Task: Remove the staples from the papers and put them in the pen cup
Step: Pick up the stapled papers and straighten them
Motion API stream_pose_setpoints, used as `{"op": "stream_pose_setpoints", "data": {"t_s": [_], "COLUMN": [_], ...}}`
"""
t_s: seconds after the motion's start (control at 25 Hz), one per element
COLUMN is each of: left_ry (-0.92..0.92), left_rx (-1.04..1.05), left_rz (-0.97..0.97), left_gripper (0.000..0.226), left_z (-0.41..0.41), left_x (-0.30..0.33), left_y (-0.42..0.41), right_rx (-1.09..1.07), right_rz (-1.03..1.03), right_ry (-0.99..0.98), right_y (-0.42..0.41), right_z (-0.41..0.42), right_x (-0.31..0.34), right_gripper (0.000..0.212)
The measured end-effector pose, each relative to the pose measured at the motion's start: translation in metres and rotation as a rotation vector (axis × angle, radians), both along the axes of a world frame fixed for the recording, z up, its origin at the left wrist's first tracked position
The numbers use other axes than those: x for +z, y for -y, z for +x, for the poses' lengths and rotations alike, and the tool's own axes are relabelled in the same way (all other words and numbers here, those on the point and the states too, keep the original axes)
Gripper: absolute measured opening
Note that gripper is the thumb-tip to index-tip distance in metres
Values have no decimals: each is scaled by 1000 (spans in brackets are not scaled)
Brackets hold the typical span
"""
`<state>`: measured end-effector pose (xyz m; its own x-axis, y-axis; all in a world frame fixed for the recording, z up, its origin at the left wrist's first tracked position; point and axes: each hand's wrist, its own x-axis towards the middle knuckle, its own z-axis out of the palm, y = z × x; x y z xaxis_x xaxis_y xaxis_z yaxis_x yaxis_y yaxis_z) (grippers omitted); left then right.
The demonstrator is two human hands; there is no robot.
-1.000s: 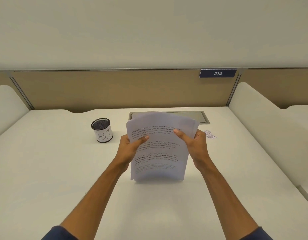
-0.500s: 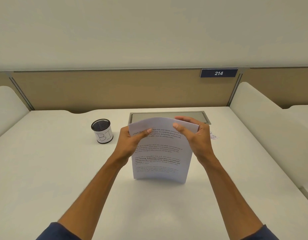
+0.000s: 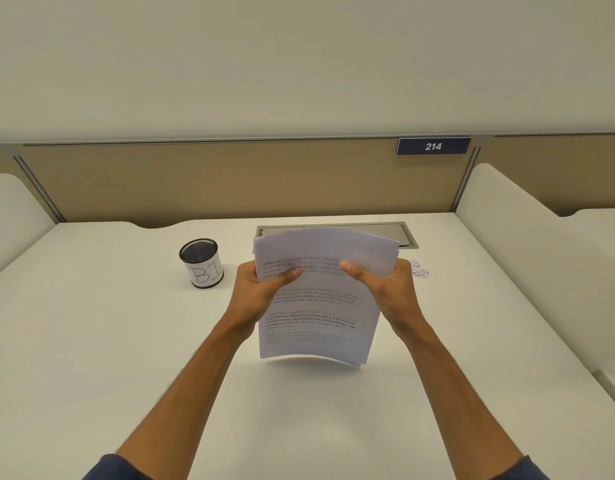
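Observation:
A stack of printed papers (image 3: 320, 306) stands upright above the white desk (image 3: 126, 341), slightly bowed. My left hand (image 3: 261, 289) grips its left edge, thumb on the front page. My right hand (image 3: 385, 289) grips the right edge the same way. A black mesh pen cup (image 3: 201, 263) with a white label reading "BI" stands on the desk to the left of my left hand. A small pile of loose staples (image 3: 419, 270) lies on the desk just right of my right hand. No staple in the papers can be made out.
A grey metal cable flap (image 3: 408, 237) is set into the desk behind the papers. A tan partition (image 3: 230, 181) with a blue "214" sign (image 3: 433, 146) closes the back. White rounded dividers (image 3: 527, 244) flank both sides.
The stack's bottom edge rested on the desk half a second ago and now hangs a little above it. My right hand slid down from the top edge to the right edge.

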<state>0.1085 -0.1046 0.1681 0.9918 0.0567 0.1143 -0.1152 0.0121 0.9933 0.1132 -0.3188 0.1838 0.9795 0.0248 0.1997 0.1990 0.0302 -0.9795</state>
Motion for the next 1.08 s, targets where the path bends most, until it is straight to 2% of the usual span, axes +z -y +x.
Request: {"op": "stream_pose_setpoints", "data": {"t_s": [0.2, 0.84, 1.08], "left_ry": [-73, 16, -37], "left_rx": [9, 22, 38], "left_rz": [1, -4, -20], "left_gripper": [24, 23, 18], "left_z": [-4, -8, -9], "left_x": [-14, -8, -22], "left_y": [0, 0, 1], "right_rx": [28, 20, 48], "right_rz": [-42, -33, -50], "right_ry": [-33, -13, -52], "right_y": [1, 3, 0], "right_z": [-4, -1, -1], "right_x": [-15, -13, -28], "right_gripper": [15, 9, 13]}}
